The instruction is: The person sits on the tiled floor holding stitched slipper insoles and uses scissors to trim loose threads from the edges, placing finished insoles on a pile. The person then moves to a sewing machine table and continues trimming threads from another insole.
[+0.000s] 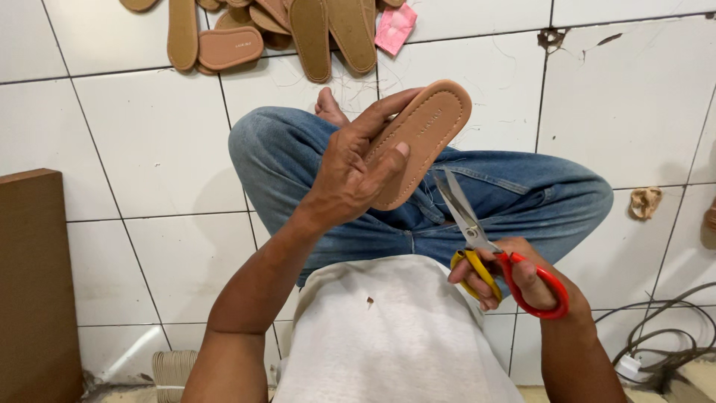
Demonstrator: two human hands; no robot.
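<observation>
My left hand [350,173] grips a tan sandal insole [425,134] and holds it tilted above my crossed legs in blue jeans [522,198]. My right hand [514,277] holds a pair of scissors [477,239] with one yellow and one red handle. The steel blades are slightly apart and point up toward the insole's lower edge, a short gap away from it.
A heap of tan insoles [283,30] lies on the white tiled floor ahead, with a pink scrap [395,28] beside it. A brown board [33,283] stands at the left. A small tan offcut [646,201] and grey cables [664,347] lie at the right.
</observation>
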